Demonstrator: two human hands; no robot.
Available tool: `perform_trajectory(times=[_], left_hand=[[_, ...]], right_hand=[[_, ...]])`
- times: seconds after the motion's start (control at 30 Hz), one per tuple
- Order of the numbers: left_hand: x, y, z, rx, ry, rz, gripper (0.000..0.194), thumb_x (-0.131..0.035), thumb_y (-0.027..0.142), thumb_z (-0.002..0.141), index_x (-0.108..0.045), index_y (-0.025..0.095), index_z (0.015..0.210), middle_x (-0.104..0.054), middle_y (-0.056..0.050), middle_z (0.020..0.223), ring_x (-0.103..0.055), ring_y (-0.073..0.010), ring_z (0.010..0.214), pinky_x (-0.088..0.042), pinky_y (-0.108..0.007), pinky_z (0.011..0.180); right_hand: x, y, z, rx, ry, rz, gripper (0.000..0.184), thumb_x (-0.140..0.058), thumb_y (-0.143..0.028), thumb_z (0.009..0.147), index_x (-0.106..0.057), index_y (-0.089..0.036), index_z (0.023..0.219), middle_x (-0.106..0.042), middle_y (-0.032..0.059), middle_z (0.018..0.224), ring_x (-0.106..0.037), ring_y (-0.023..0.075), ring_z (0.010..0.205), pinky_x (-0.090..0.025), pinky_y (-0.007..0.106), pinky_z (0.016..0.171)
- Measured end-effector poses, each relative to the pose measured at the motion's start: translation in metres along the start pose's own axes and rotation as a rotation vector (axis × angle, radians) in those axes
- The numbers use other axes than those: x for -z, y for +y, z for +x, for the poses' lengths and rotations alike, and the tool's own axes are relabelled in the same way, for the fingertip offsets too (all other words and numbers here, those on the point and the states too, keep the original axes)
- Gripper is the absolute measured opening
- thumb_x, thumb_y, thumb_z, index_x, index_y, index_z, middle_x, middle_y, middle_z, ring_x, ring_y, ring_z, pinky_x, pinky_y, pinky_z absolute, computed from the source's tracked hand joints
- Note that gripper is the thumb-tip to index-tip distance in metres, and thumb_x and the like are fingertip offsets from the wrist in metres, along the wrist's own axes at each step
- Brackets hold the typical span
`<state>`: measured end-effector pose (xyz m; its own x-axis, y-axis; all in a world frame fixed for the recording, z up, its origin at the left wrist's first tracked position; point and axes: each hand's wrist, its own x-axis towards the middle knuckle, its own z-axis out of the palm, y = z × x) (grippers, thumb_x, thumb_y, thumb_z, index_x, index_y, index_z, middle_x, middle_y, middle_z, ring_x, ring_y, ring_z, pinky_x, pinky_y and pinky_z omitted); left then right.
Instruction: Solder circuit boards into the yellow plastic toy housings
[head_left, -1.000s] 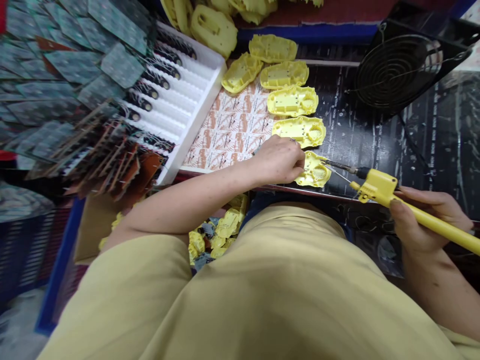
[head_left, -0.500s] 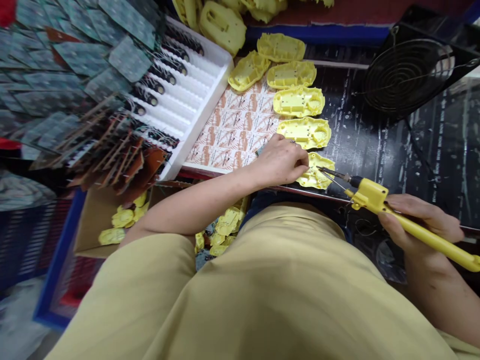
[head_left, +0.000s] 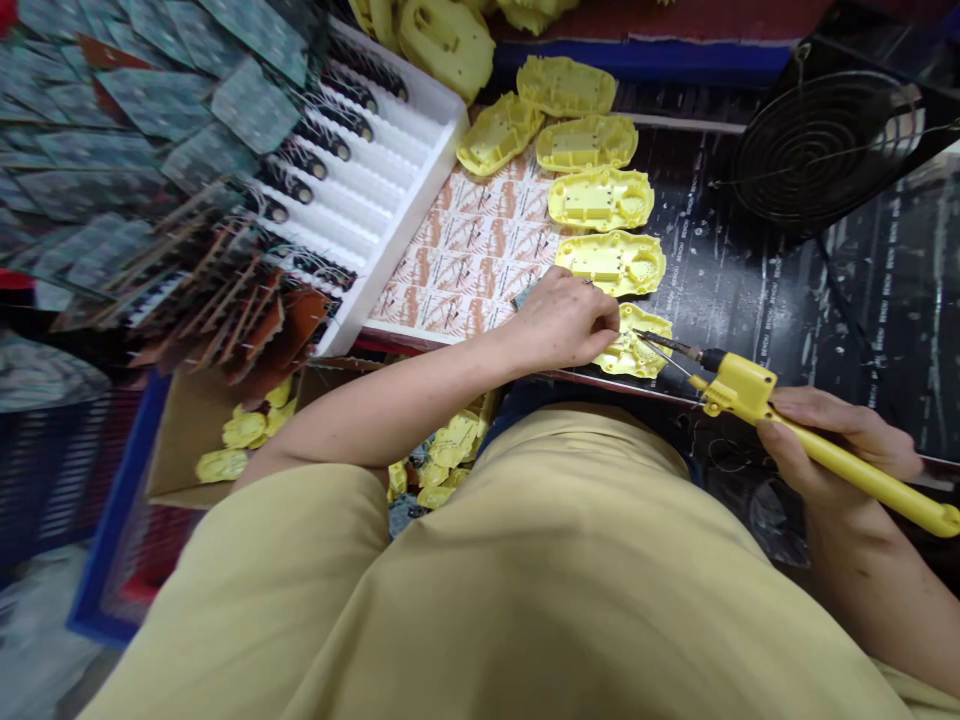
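Observation:
My left hand (head_left: 564,322) is closed in a pinch on the nearest yellow plastic shell (head_left: 637,352), which lies at the bench's front edge. What the fingertips pinch is too small to make out. My right hand (head_left: 832,435) is wrapped round the yellow handle of a soldering iron (head_left: 757,392). Its dark tip points left and rests on the shell, just beside my left fingertips. A thin wire runs along under the tip.
Several more yellow shells (head_left: 600,198) lie in a column behind. A white tray (head_left: 390,170) holds black parts; circuit boards (head_left: 150,130) are stacked at left. A black wire fan (head_left: 817,150) stands at back right. A cardboard box (head_left: 187,440) with yellow parts sits below the bench.
The soldering iron has moved left, and its tip has come closer to my left fingertips on the shell. My left hand has stayed on the shell.

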<state>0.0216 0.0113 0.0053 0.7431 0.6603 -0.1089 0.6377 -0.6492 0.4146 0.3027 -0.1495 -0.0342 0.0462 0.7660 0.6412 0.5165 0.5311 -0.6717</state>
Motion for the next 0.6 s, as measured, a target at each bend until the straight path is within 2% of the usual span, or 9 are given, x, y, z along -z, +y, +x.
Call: perform_trajectory(times=[0.13,0.3,0.37,0.5,0.6], left_hand=[[0.002,0.002,0.001,0.001,-0.024,0.014,0.026,-0.059,0.023,0.093,-0.085,0.023,0.092,-0.085,-0.005,0.088,-0.073,-0.0229,0.088,-0.046,-0.046,0.105],[0.004,0.004,0.004,-0.014,-0.039,0.028,0.026,-0.059,0.022,0.092,-0.086,0.023,0.091,-0.084,-0.005,0.086,-0.073,-0.0237,0.09,-0.045,-0.047,0.107],[0.006,0.005,0.006,-0.006,-0.056,0.04,0.025,-0.06,0.022,0.091,-0.085,0.023,0.09,-0.083,-0.005,0.085,-0.072,-0.0239,0.09,-0.045,-0.047,0.106],[0.01,0.008,0.009,0.034,-0.094,0.045,0.022,-0.062,0.021,0.09,-0.084,0.021,0.089,-0.082,-0.005,0.085,-0.072,-0.0246,0.09,-0.046,-0.045,0.103],[0.01,0.008,0.009,0.024,-0.081,0.031,0.023,-0.062,0.02,0.088,-0.085,0.022,0.089,-0.082,-0.005,0.083,-0.072,-0.0244,0.09,-0.047,-0.044,0.1]], right_hand=[[-0.002,-0.006,0.014,0.044,-0.047,0.009,0.019,-0.094,-0.016,0.083,-0.078,-0.026,0.082,-0.082,0.0022,0.076,-0.079,0.0234,0.06,-0.069,0.027,0.055],[-0.001,-0.004,0.021,0.119,-0.106,0.008,0.019,-0.095,-0.017,0.084,-0.078,-0.026,0.082,-0.081,0.0013,0.075,-0.08,0.0228,0.061,-0.068,0.025,0.053],[0.002,0.002,0.022,0.147,-0.15,-0.02,0.019,-0.094,-0.023,0.088,-0.076,-0.026,0.083,-0.081,0.0014,0.076,-0.081,0.0222,0.064,-0.068,0.024,0.055],[0.016,0.013,0.023,0.17,-0.268,-0.079,0.021,-0.081,-0.038,0.104,-0.075,-0.026,0.088,-0.084,0.0047,0.084,-0.083,0.019,0.074,-0.068,0.022,0.062],[0.026,0.018,0.027,0.177,-0.313,-0.05,0.019,-0.078,-0.045,0.107,-0.08,-0.029,0.098,-0.084,0.0046,0.087,-0.083,0.0179,0.075,-0.068,0.022,0.062]])
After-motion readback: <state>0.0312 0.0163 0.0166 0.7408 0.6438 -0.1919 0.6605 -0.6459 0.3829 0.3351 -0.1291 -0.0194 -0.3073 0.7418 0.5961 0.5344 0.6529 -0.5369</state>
